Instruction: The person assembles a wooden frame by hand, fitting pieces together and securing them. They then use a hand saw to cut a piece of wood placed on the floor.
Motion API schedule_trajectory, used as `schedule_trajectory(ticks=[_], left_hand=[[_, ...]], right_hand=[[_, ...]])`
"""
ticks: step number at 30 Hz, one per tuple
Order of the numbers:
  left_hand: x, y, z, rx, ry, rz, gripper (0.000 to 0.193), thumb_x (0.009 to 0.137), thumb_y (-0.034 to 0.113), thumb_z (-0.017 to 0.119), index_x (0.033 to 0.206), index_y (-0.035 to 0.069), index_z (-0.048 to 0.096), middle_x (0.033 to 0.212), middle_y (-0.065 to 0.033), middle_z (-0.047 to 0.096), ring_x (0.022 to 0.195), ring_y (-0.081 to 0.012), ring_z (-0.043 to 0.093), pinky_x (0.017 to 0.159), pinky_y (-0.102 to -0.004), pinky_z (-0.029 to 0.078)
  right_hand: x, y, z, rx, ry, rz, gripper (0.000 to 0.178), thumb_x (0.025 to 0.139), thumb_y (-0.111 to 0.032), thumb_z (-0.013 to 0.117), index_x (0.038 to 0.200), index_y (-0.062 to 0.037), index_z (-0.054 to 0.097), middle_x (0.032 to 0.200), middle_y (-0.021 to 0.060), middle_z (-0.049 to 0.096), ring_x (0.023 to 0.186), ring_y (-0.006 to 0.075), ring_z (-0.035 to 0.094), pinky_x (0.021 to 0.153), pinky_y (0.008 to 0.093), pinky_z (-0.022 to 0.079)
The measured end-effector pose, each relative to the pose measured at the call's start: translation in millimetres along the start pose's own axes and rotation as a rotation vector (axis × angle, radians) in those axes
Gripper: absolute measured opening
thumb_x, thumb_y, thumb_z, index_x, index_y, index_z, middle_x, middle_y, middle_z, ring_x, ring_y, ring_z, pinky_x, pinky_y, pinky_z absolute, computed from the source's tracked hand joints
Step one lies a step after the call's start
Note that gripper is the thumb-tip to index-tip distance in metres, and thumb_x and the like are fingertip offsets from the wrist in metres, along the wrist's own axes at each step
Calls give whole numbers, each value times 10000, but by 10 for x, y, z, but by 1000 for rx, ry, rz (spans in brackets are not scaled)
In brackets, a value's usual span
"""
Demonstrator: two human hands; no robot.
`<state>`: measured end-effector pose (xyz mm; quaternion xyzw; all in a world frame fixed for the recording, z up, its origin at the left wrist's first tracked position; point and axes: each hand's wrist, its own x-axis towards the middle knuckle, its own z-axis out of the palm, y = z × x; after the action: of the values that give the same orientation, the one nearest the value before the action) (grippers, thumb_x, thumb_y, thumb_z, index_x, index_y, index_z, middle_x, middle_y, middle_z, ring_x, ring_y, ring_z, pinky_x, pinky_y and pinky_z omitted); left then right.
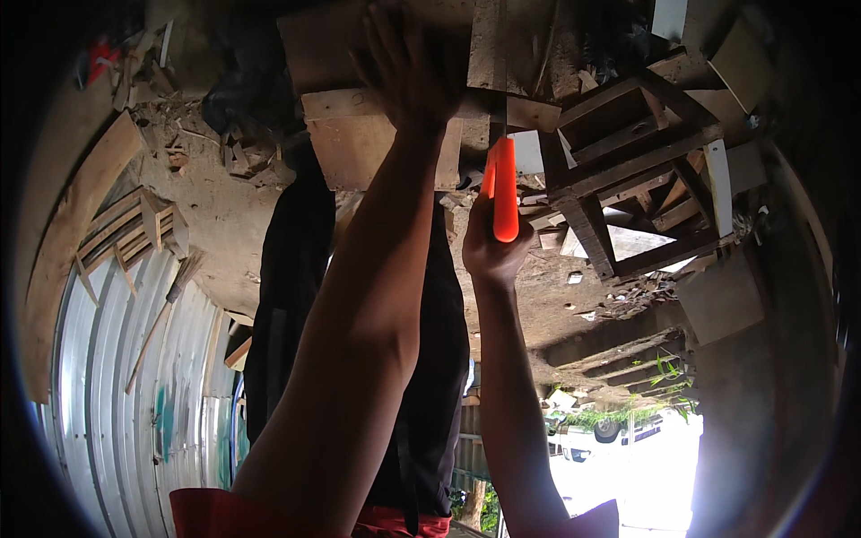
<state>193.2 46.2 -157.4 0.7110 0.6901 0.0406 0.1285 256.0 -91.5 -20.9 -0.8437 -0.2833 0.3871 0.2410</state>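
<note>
My left hand (404, 76) lies with its fingers spread on a wooden board (318, 54), in shadow. Just below that board is a paler wooden block or panel (350, 139). Wrapped round the orange handle of a handsaw (506, 188) is my right hand (495, 247), to the right of the left one. The saw's thin blade runs away from me, seen nearly edge-on, by the right part of the wood. Where its teeth meet the board is too dark to make out.
A dark wooden frame (641, 175) lies among scrap pieces at the right. On the left are a black plastic bag (235, 100), slatted wood (126, 229), a broom (182, 276) and corrugated metal sheeting (94, 359). Offcuts litter the dirt floor (220, 193). My dark-trousered legs (291, 242) are below the wood.
</note>
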Motion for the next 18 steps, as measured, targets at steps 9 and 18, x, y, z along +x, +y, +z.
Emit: schedule_trajectory(ticks=[9,18], left_hand=[[62,-68,80,-17,26,54,709,925,300,570,1541,73,303,1628,-205,201,1518,-365,158,1210,-557,76],[55,-14,134,-34,224,62,570,947,208,475,1502,127,374,1589,-189,307,1490,-349,251,1186,-559,171]], right_hand=[[-279,509,314,106,-48,-102,159,885,-58,652,753,-21,569,601,109,543,487,285,568,477,355,455],[-1389,-831,-1031,105,-245,258,109,760,6,700,852,4,642,757,147,659,599,297,673,547,354,530]])
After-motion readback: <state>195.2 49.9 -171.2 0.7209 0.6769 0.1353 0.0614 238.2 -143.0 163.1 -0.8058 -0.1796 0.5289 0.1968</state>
